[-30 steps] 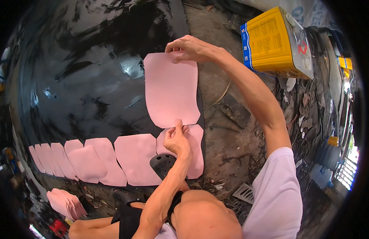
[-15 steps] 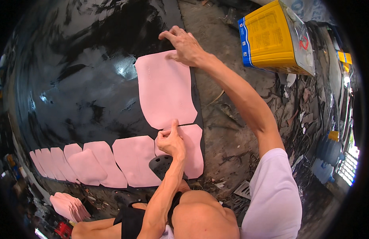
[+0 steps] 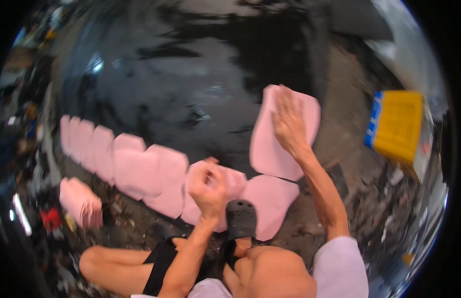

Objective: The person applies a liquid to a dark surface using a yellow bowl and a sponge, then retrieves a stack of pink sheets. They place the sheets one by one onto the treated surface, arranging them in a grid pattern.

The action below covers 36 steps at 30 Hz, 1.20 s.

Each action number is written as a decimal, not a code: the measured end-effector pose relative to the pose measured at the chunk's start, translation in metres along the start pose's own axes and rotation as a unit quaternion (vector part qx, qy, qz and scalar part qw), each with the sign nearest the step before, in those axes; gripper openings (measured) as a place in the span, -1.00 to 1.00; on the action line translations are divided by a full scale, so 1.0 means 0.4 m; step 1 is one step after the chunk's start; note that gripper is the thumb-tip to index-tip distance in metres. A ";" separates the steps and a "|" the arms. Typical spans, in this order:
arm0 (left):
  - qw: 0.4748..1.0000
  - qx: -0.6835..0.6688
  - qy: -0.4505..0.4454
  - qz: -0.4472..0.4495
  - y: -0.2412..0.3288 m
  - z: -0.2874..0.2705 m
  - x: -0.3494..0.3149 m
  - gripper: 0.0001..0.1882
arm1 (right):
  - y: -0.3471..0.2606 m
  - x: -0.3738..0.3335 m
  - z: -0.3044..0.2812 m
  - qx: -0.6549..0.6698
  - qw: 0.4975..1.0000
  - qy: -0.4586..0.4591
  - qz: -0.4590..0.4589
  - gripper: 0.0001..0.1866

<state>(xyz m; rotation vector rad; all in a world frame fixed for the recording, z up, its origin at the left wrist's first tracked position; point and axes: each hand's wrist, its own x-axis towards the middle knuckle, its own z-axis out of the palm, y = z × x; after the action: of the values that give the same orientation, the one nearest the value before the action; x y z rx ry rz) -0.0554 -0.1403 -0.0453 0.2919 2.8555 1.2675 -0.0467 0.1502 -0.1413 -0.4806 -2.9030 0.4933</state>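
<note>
My right hand (image 3: 290, 121) lies flat, fingers stretched, on a pink sheet (image 3: 264, 149) with cut corners. That sheet rests on a large wet-looking black sheet (image 3: 190, 94), near its right edge. Just below it is another pink sheet (image 3: 272, 198), with a narrow gap between them. My left hand (image 3: 208, 191), smeared by motion, is curled over a pink sheet (image 3: 234, 180) in the near row; no object shows in its fingers. More pink sheets (image 3: 163, 169), some overlapping, run leftward along the black sheet's near edge.
A stack of pink sheets (image 3: 81, 203) sits on the littered ground at the left, by a red object (image 3: 51, 218). My dark clog (image 3: 241, 221) is over the near row's edge. A yellow and blue tin (image 3: 397, 124) stands at the right.
My right hand has gone from gripping the upper sheet's far edge to lying flat on it. My left hand has left the seam and moved leftward. The view has swung.
</note>
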 end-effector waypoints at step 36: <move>0.860 -0.466 0.050 -0.203 -0.076 -0.209 0.108 -0.56 | -0.297 0.293 -0.356 0.540 0.798 -0.265 -0.044 -0.28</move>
<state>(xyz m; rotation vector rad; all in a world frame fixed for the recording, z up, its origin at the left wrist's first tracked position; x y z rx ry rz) -0.1093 -0.2143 -0.0080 -0.3764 1.8330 2.3169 -0.1611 0.1256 0.0444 0.0019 -2.3925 2.3324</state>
